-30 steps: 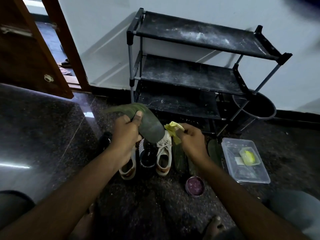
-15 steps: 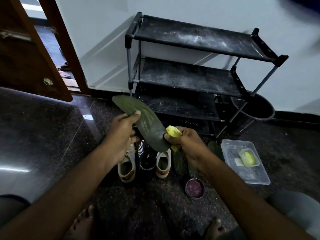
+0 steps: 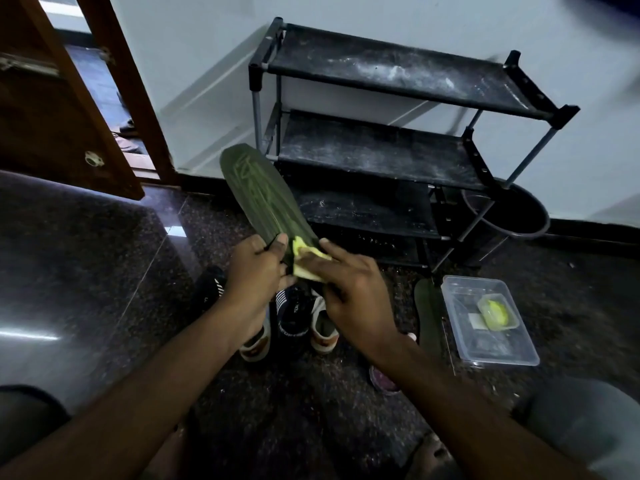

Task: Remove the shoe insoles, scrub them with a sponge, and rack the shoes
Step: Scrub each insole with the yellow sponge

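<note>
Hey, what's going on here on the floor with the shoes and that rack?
A person sitting on the floor is cleaning shoe insoles. The left hand holds a dark green insole up by its near end, while the right hand presses a yellow sponge against it. The shoes sit on the floor below the hands, another insole lies beside a clear plastic tub, and the black shoe rack has no shoes on it yet.
</note>
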